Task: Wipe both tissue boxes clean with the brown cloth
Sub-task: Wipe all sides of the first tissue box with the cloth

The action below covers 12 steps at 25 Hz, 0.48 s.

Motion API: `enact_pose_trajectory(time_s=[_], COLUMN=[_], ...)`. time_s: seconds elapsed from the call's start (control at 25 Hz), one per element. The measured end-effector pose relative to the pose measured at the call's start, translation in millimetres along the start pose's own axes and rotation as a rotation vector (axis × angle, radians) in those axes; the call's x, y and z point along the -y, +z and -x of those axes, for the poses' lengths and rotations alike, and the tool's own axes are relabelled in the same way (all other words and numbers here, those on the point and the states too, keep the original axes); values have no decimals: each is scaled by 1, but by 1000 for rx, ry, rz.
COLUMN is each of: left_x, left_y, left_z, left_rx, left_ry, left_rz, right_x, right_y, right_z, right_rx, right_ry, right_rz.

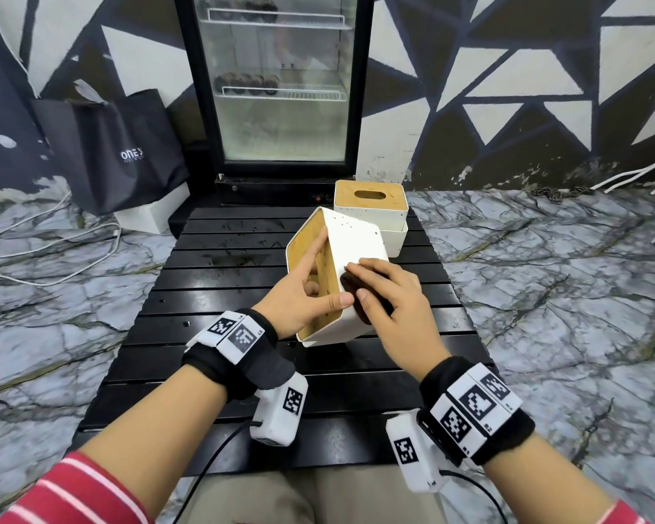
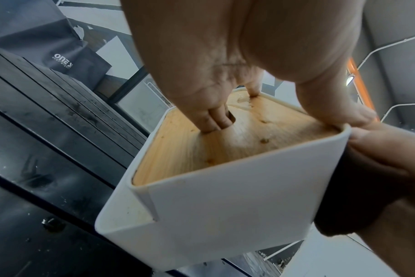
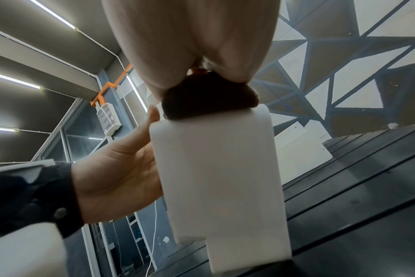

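Observation:
A white tissue box (image 1: pixel 356 240) with a wooden slotted lid is lifted and tilted over the black slatted table (image 1: pixel 243 357). My left hand (image 1: pixel 318 281) grips it, with fingers in the lid's slot (image 2: pixel 216 121) and the thumb on the rim. My right hand (image 1: pixel 371 281) holds the bunched brown cloth (image 1: pixel 350 283) against the box's white side. The cloth (image 3: pixel 209 101) sits under the palm on the box's upper corner (image 3: pixel 220 178). The second tissue box (image 1: pixel 371 200) stands upright at the table's far right, just behind the held one.
A glass-door fridge (image 1: pixel 284 88) stands right behind the table. A black paper bag (image 1: pixel 122 149) leans at the back left, above a white box. White cables (image 1: pixel 53 251) trail over the marble floor on the left.

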<state>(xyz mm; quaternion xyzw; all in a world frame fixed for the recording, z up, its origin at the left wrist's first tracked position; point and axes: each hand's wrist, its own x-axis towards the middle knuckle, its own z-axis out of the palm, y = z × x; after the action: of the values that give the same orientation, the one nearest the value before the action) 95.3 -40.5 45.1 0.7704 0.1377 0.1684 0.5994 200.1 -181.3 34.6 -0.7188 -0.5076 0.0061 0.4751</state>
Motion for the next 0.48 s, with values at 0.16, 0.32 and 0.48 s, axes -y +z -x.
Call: enact_pose_trajectory(time_s=[0.16, 0.32, 0.48], left_x=[0, -1, 0], left_y=[-1, 1, 0], left_z=[-1, -1, -1], left_rx=[2, 24, 6], left_ry=[0, 3, -3], left_rz=[16, 10, 5], right_x=[2, -9, -18], right_y=[3, -6, -15], right_z=[-3, 7, -13], right_rx=[-4, 3, -13], right_ry=[12, -28, 49], right_rz=[7, 15, 37])
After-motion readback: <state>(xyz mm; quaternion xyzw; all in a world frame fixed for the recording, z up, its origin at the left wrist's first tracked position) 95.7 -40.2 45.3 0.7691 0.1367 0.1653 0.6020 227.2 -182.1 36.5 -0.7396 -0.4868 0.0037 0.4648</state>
